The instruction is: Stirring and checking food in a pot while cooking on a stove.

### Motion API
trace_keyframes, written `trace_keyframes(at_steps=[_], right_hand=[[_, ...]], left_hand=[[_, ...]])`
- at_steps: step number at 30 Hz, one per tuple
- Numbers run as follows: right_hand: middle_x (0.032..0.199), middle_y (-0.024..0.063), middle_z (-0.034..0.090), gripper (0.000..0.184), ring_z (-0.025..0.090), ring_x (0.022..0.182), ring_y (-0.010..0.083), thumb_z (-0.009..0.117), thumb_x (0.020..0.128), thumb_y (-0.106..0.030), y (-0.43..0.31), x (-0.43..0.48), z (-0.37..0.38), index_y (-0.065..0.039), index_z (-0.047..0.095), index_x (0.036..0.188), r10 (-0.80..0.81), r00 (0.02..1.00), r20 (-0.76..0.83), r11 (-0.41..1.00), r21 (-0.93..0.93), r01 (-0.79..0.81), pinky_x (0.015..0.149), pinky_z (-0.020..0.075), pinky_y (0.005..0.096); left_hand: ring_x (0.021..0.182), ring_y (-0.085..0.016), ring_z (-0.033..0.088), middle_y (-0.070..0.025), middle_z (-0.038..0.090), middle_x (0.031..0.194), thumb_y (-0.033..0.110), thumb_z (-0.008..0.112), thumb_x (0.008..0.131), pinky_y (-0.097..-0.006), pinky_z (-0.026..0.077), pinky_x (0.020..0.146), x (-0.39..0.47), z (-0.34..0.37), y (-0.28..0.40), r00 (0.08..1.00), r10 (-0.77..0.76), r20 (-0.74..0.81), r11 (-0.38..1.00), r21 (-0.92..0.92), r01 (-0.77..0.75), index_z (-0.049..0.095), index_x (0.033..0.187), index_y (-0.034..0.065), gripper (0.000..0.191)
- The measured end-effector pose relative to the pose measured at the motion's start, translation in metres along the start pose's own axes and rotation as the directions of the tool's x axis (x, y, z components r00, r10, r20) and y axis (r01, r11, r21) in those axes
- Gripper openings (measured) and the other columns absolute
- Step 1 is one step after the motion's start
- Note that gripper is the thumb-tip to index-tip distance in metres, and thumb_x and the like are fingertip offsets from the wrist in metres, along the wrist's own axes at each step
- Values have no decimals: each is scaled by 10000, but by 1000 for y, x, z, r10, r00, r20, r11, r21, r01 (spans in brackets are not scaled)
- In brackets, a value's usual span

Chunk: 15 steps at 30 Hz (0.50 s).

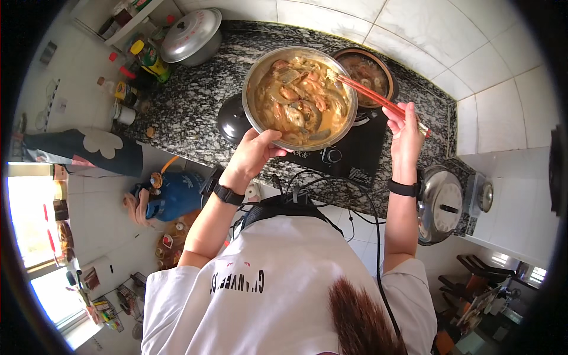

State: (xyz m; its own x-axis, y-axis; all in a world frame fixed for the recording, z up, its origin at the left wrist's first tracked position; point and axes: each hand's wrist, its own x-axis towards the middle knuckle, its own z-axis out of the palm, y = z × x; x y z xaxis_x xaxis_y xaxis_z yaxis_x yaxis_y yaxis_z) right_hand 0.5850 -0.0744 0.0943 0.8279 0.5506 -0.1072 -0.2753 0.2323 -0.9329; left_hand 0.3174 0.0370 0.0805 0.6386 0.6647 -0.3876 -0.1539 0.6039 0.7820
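My left hand [257, 153] grips the near rim of a round metal bowl [250, 111], thumb over the edge. The bowl is full of meat or fish pieces [295, 95] in a yellow-brown liquid. In my right hand [406, 131] is a pair of red chopsticks [377, 95]; their tips hold a pale bit of food at the bowl's right inner edge. Behind and to the right of the bowl, a clay pot [392, 84] with food and liquid in it stands on the black gas stove [355, 155]. A shiny black lid [233, 120] lies partly hidden at the bowl's left.
A lidded metal pot [193, 37] and bottles, one yellow-capped [151, 60], stand at the back left of the granite counter [177, 106]. A large steel-lidded pot [441, 204] is right of my right forearm. Black cables [328, 177] hang before my waist. A blue gas cylinder [177, 195] stands below left.
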Motion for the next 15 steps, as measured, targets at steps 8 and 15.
trace_keyframes(at_steps=[8,15], right_hand=[[837,111,609,311,625,720,205,516,834,-296,7,27,-4,0,513,928,-73,993,-88,993,82,80,549,448,210],[865,121,604,309,626,706,216,516,838,-240,46,66,3,54,539,932,-252,968,5,948,-201,248,504,482,236]], left_hand=[[682,-194,591,-147,572,907,47,455,794,-234,487,534,-4,-3,-1,998,-18,-58,1000,-2,18,413,1067,-54,293],[704,-182,575,-144,558,927,46,457,791,-244,476,547,-12,-8,-4,997,-2,-82,1000,-4,1,402,1079,-53,310]])
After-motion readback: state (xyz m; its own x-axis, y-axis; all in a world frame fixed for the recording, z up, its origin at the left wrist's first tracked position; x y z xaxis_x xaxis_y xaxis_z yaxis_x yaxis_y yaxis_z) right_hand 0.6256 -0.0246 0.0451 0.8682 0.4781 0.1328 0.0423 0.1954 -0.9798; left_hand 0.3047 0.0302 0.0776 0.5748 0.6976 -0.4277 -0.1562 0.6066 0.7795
